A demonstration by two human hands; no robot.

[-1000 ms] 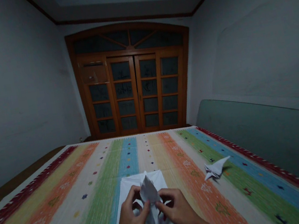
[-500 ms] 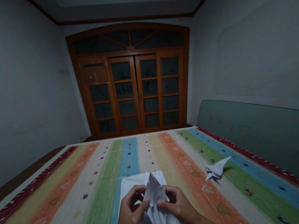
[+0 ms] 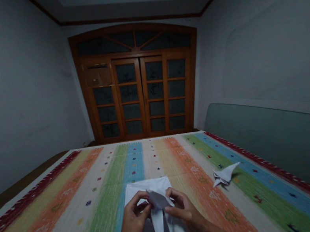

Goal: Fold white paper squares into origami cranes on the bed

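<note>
My left hand (image 3: 134, 225) and my right hand (image 3: 184, 213) both pinch a partly folded white paper figure (image 3: 159, 211), held just above a stack of white paper sheets (image 3: 143, 188). The figure's upper flap is bent down between my fingertips, and its long narrow points hang toward me. A finished white paper crane (image 3: 224, 175) rests on the striped mat (image 3: 69, 211) to the right, a short way beyond my right hand.
The colourful striped mat covers a wide surface with dark red edge bands. A green padded panel (image 3: 282, 141) runs along the right side. A wooden glazed door (image 3: 142, 94) stands at the far wall. The room is dim.
The paper figure's tall upright point has been folded down between my fingers. Both hands have shifted slightly and stay pinched on it. The crane has not moved.
</note>
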